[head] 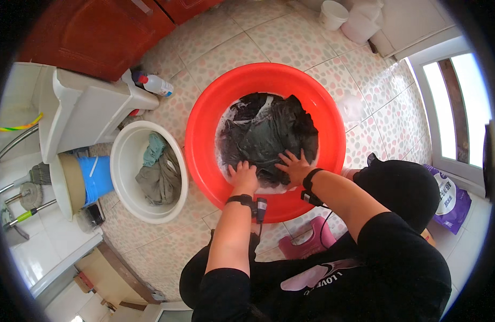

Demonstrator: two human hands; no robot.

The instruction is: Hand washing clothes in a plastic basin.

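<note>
A large red plastic basin (pixel 267 74) stands on the floor before me. Wet dark garments (pixel 267 137) lie spread inside it, with whitish suds around their edges. My right hand (pixel 296 168) rests on the near right part of the dark cloth, fingers spread and palm down. Against the near left edge of the cloth is my left hand (pixel 244 177), its fingers slightly apart and bent downwards. No cloth is seen gripped in either hand. Both wrists carry black straps with small devices.
A white plastic tub (pixel 118 173) holding grey-brown and teal cloth stands left of the basin. Behind it are a blue bucket (pixel 96 177) and a white bottle (pixel 157 85). A pink plastic stool (pixel 307 241) sits near me, and a purple bag (pixel 450 203) lies at right.
</note>
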